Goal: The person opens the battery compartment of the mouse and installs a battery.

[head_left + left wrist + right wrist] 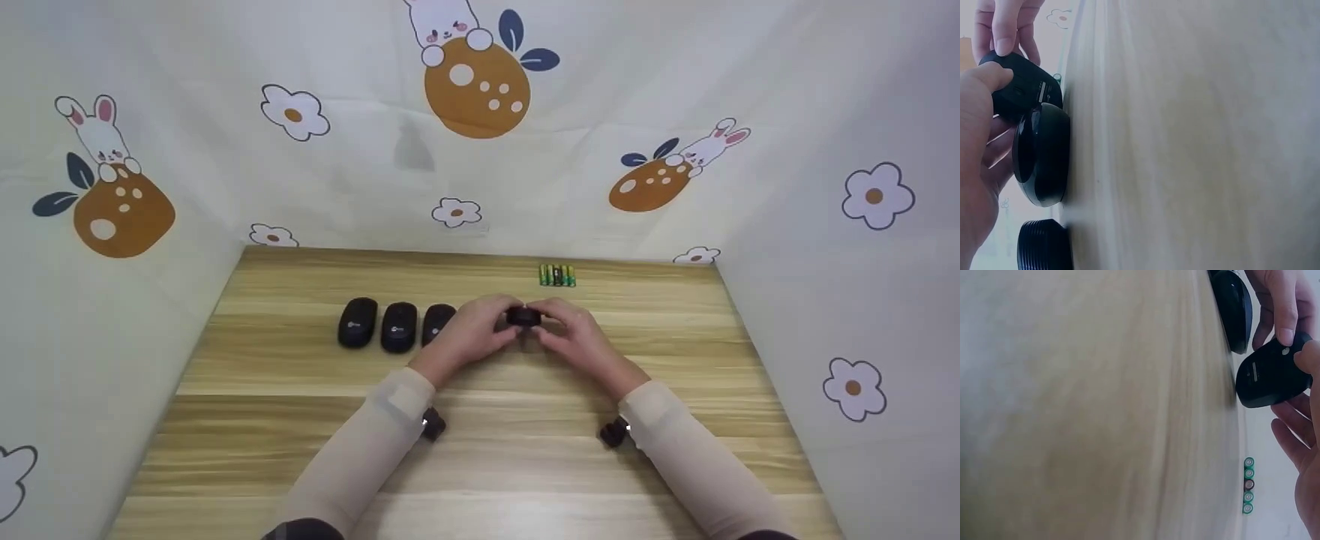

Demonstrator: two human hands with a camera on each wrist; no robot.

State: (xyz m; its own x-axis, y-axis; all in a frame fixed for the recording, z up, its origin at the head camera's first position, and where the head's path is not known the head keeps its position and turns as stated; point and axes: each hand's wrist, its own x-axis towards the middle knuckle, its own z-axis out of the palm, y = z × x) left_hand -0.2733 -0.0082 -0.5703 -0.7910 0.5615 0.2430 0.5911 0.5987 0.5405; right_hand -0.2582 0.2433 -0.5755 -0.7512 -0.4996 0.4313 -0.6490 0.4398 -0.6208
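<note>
A black computer mouse (523, 316) is held between both hands, its underside facing the person's body. My left hand (474, 327) pinches one side of it, thumb on the underside and fingers behind. From the other side my right hand (576, 331) grips it the same way, its thumb also on the underside. A label and a small round mark show on the mouse's underside (1269, 374) in the right wrist view. Beside the left hand, a second mouse (437, 319) rests on the table, partly covered by that hand.
Two more black mice, one at far left (358, 323) and one beside it (399, 328), continue the row. Several AA-style batteries (557, 275) lie side by side near the table's back edge. Patterned cloth walls (360, 195) surround the wooden table (517, 465).
</note>
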